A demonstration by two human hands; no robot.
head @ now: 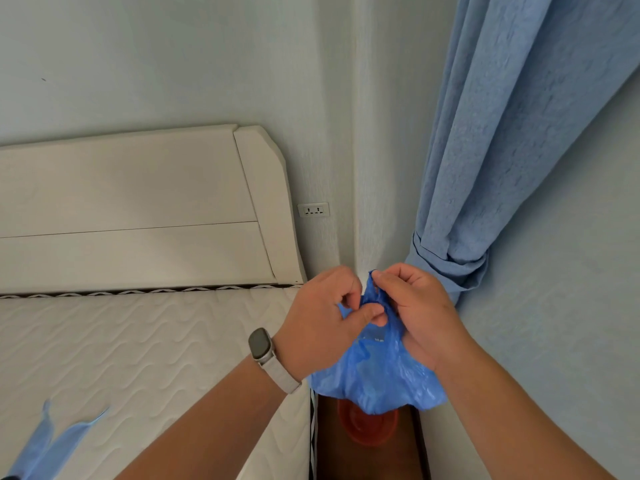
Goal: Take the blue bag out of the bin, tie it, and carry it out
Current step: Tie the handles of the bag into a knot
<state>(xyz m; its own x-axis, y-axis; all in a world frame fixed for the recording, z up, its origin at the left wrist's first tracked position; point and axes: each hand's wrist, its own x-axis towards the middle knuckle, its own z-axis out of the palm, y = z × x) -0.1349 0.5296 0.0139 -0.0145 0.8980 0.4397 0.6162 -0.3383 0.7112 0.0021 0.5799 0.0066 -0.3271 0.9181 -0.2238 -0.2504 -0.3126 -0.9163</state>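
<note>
- A thin blue plastic bag (pixel 377 375) hangs in mid-air, clear of the red bin (pixel 367 427) on the floor just below it.
- The bag looks light, soft and crinkly, probably slippery; its bunched top handles seem the best place to hold.
- The left hand (pixel 322 323), wearing a watch (pixel 261 344), pinches one handle strip between thumb and fingers.
- The right hand (pixel 415 306) grips the other strip, its fingers curled tightly around it.
- Both hands meet at the bag's neck, apparently mid-knot, with the bag's body drooping beneath them.
- A bare mattress (pixel 138 358) lies to the left, a blue curtain (pixel 502 150) to the right.
</note>
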